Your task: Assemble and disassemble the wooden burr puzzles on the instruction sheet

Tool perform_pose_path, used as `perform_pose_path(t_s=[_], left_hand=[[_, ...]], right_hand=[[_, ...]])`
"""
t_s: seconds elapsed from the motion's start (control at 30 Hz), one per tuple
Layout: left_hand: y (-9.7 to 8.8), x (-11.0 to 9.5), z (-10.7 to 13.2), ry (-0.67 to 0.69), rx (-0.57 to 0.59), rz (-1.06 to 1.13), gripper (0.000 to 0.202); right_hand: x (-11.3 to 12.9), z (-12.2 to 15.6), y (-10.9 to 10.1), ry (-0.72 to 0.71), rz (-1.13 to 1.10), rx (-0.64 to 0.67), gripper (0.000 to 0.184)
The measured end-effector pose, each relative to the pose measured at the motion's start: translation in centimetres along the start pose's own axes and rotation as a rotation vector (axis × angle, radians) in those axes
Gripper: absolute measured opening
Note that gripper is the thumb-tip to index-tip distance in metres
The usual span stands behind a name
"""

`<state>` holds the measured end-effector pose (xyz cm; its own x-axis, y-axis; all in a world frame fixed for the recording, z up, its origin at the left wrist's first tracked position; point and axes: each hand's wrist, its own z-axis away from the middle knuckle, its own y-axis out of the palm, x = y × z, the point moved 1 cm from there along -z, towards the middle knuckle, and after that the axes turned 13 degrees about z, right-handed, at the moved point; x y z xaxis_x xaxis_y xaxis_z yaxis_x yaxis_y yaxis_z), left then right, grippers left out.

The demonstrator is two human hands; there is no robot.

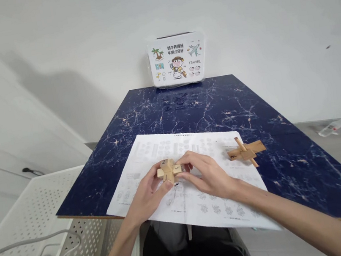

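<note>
My left hand (146,193) and my right hand (206,174) meet over a printed instruction sheet (160,146) on the dark blue marbled table (205,105). Both hold a small wooden puzzle assembly (168,170) of interlocked blocks, one block face marked with a number. The left fingers grip it from below and the left side. The right fingers pinch its right end. To the right, apart from both hands, a second wooden cross-shaped assembly (246,151) with a peg through it rests partly on the sheet's edge.
A white illustrated box (177,59) stands against the wall at the table's far edge. A white perforated metal cart (46,219) with a grey cable sits at the left. A clear plastic bottle (336,125) lies on the floor at the right.
</note>
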<state>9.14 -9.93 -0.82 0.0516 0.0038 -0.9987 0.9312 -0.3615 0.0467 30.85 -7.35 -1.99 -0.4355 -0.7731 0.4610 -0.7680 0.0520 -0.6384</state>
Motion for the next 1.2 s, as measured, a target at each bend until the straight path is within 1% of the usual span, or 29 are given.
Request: perform_pose_path(t_s=[0.07,0.23,0.3,0.4,0.5,0.6,0.7,0.83,0.9,0.97,1.07,1.2], left_hand=[[0.04,-0.14,0.02,-0.001,0.002,-0.008,0.055],[-0.03,-0.25,0.07,0.005,0.016,-0.025,0.049],[-0.11,-0.16,0.08,0.010,0.016,-0.020,0.047],[-0.15,0.06,0.09,0.010,0.006,-0.001,0.050],[-0.09,0.25,0.13,0.019,-0.008,0.031,0.057],[-0.02,0.26,0.18,0.033,-0.018,0.022,0.062],[0.03,0.02,0.19,0.032,-0.010,-0.013,0.063],[0.08,-0.34,0.15,0.030,0.018,-0.052,0.061],[0.08,-0.37,0.15,0.036,0.028,-0.048,0.061],[0.05,-0.24,0.17,0.037,0.024,-0.034,0.061],[-0.04,0.14,0.27,0.036,-0.006,-0.002,0.061],[-0.15,0.60,0.40,0.070,-0.032,0.026,0.062]], right_hand=[[0.13,-0.04,-0.06,-0.001,0.010,-0.001,0.016],[0.26,-0.18,-0.23,-0.078,0.053,-0.012,0.018],[0.22,-0.17,-0.20,-0.084,0.054,-0.017,0.017],[0.15,-0.04,-0.02,-0.045,0.029,-0.015,0.016],[0.15,0.15,0.21,0.007,0.001,-0.013,0.014],[0.23,0.25,0.31,0.029,-0.015,-0.007,0.012],[0.28,0.20,0.23,-0.003,-0.004,-0.012,0.013],[0.22,0.13,0.08,-0.086,0.067,-0.027,0.018],[0.20,0.13,0.06,-0.102,0.085,-0.034,0.020],[0.24,0.14,0.12,-0.086,0.079,-0.037,0.019],[0.42,0.16,0.28,-0.020,0.054,-0.024,0.014],[0.77,0.20,0.44,0.053,0.032,0.003,0.009]])
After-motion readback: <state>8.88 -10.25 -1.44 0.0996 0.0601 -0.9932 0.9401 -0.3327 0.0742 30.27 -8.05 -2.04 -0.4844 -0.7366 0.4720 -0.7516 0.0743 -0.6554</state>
